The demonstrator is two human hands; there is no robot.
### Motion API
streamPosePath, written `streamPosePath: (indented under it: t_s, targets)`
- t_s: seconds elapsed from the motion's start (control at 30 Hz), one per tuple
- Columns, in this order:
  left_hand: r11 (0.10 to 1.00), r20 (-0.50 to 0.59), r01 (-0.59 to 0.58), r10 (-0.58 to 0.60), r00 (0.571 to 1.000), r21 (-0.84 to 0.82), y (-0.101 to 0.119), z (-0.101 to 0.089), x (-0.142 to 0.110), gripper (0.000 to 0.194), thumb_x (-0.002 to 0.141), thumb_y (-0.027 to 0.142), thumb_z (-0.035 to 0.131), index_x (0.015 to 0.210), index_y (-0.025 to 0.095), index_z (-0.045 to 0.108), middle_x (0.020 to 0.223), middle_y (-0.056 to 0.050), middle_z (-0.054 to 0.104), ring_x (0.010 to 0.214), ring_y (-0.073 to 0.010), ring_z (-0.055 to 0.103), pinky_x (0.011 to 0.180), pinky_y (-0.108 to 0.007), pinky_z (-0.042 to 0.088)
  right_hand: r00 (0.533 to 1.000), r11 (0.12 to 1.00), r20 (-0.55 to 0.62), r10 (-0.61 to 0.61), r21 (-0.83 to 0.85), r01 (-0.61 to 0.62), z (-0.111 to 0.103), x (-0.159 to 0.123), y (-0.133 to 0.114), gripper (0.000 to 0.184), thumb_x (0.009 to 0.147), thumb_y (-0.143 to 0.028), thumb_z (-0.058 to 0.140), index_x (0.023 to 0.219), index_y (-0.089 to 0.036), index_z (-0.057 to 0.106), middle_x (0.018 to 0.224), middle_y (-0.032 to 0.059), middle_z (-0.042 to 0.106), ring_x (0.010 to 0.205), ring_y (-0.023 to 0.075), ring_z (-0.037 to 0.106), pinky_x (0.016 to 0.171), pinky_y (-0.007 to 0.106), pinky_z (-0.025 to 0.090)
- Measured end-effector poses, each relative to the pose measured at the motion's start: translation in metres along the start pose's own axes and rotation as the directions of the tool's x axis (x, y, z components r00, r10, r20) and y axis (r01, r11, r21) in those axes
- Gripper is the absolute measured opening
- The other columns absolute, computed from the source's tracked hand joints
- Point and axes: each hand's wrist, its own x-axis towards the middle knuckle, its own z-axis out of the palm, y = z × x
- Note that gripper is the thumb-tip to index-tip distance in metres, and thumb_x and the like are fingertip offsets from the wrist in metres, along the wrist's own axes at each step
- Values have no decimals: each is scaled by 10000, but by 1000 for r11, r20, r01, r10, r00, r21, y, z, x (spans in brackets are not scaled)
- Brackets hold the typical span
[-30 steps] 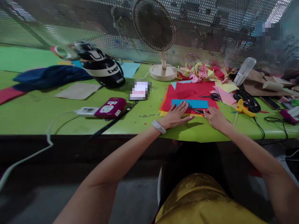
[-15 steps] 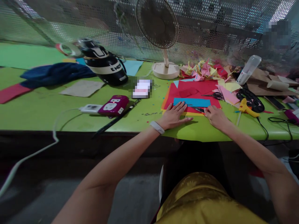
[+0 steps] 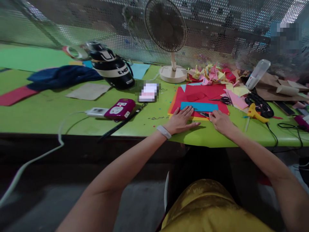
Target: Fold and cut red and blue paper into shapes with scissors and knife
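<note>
A folded strip of blue paper (image 3: pixel 205 106) lies on a stack of red paper (image 3: pixel 184 93) with yellow and orange sheets beneath. My left hand (image 3: pixel 181 120) is spread flat, its fingertips on the strip's left end. Beside the strip's right end, the fingers of my right hand (image 3: pixel 221 121) are curled closed around what looks like a utility knife (image 3: pixel 204 114), dark and silver with some red. Its front end points left, along the strip's near edge; my fingers hide the rest. Dark-handled scissors (image 3: pixel 225 100) rest just beyond the strip.
Right of the papers lie a yellow glue gun (image 3: pixel 257 113) and a black coiled item (image 3: pixel 259 104). Paper scraps (image 3: pixel 212 74) heap behind, near a fan (image 3: pixel 172 74). A phone (image 3: pixel 148 91), purple socket block (image 3: pixel 120 109) and black bottle (image 3: pixel 114 71) stand left.
My right hand has slid slightly left along the strip's near edge with the utility knife. My left hand keeps its place on the paper. The view has shifted a little.
</note>
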Motion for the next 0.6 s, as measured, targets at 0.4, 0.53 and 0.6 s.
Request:
streamPosePath:
  t_s: [0.4,0.53,0.6]
  targets:
    - [999,27,-6,7,1000,-38,-10,-12,-7,894,868,743,184,1544,162,116,1608,-93,80,1483,-251,69,1176,-406,20,999,1000,28,19,-5,-19,2,0,1,413,996,-207,287,1323,-96,514,1174,180,568,1063,257,511,726,321,455]
    - [999,44,37,-35,998,-31,-13,-11,-10,915,855,761,200,1537,152,168,1599,-109,135,1478,-270,97,1178,-424,33,999,1000,37,7,-7,-7,-1,4,-1,418,988,-184,281,1320,-79,513,1174,188,566,1058,266,506,714,330,447]
    - [999,38,31,-29,999,-32,-14,-9,-9,924,850,765,207,1535,146,178,1596,-118,149,1476,-277,111,1178,-431,40,1000,1000,31,-4,-3,4,-1,6,-2,411,976,-161,295,1311,-78,519,1177,193,569,1057,272,501,715,339,448]
